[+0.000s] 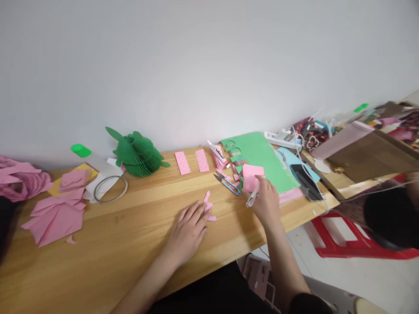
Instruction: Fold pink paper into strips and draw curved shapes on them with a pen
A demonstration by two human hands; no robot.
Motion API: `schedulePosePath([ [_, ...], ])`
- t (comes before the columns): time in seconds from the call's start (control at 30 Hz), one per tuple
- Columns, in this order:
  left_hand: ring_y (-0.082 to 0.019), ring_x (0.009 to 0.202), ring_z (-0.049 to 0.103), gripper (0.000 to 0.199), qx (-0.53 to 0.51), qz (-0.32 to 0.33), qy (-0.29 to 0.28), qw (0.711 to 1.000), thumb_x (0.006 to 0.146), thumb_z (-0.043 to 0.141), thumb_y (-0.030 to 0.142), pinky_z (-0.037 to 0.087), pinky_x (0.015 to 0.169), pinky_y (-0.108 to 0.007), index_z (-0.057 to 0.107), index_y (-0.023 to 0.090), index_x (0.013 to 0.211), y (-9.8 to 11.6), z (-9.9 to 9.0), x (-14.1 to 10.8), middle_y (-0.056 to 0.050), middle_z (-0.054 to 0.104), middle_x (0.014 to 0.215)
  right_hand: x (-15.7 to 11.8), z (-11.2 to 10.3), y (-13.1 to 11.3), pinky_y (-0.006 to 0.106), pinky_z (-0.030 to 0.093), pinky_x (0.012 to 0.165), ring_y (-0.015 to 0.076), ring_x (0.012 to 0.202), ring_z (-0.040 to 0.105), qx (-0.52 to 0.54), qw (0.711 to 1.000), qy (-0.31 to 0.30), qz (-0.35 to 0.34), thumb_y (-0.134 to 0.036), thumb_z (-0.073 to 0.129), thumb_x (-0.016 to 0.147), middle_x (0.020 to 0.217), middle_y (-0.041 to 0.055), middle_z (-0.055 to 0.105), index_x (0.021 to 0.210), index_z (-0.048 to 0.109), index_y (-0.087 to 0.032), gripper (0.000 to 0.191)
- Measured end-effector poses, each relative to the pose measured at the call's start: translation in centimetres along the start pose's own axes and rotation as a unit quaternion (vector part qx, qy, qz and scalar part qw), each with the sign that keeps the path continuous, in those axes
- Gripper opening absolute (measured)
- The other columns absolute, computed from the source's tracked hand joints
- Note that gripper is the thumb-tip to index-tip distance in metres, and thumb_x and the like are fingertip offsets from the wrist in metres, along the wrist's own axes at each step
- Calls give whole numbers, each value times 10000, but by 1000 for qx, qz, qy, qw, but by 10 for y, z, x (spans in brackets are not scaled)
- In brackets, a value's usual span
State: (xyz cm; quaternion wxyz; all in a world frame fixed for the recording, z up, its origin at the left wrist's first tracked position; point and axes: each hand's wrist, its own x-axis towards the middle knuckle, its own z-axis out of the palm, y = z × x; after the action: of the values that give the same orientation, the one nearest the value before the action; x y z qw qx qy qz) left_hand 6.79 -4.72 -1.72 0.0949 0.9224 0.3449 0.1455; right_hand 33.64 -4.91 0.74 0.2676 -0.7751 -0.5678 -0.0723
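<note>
My left hand (188,229) lies on the wooden table with its fingers stretched out. Its fingertips touch small cut strips of pink paper (208,205). My right hand (266,200) is closed around a slim, clear-and-white tool (252,198), whose exact kind I cannot make out. Just beyond that hand lies a pink paper stack (252,172), partly covered by the fingers. Blue-handled thread snips (229,184) lie between the hands. A glue tube (220,155) rests on pink paper behind the snips.
Two pink paper rectangles (182,163) lie near the wall, beside a green honeycomb paper piece (139,152). Green sheets (262,152) and a dark phone (306,181) are on the right. Folded pink paper (59,218) and a tape ring (109,189) lie left. A red stool (347,237) stands below.
</note>
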Motion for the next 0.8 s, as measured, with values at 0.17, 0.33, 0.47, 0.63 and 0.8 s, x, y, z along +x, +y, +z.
schedulePosePath([
  [0.17,-256,1391,423,470,8,-1,-19,1000,978,419,203,359,1123,-443,466,185,1446,1,4,0,-71,500,1502,2,-4,23,490,500,906,344,1076,655,21,997,-75,-5,-279,614,803,1114,167,732,1110,661,-190,323],
  [0.33,-255,1403,417,473,-25,-17,-21,999,980,420,216,369,1129,-466,467,193,1450,1,3,1,-82,514,1489,3,-18,24,380,536,702,282,812,710,43,996,-84,10,-310,554,802,891,130,775,996,738,-196,291],
  [0.47,-259,1407,426,465,-65,-20,-13,998,962,477,200,402,1124,-489,497,221,1425,4,-4,1,-74,515,1489,0,-26,20,314,459,505,242,606,670,53,995,-84,5,-391,504,812,751,110,762,945,771,-197,356],
  [0.63,-256,1402,441,450,-103,-22,-10,994,960,503,172,441,1107,-503,516,232,1406,11,-17,5,-81,515,1489,-7,-19,19,301,368,442,224,477,577,45,995,-50,68,-491,477,795,593,79,689,949,790,-207,450],
  [0.8,-243,1368,477,393,-142,-29,27,989,967,474,149,454,1100,-474,586,241,1332,13,-27,3,-82,537,1464,-5,-20,20,307,354,443,234,480,573,37,995,-46,82,-428,475,770,581,92,687,964,797,-203,439],
])
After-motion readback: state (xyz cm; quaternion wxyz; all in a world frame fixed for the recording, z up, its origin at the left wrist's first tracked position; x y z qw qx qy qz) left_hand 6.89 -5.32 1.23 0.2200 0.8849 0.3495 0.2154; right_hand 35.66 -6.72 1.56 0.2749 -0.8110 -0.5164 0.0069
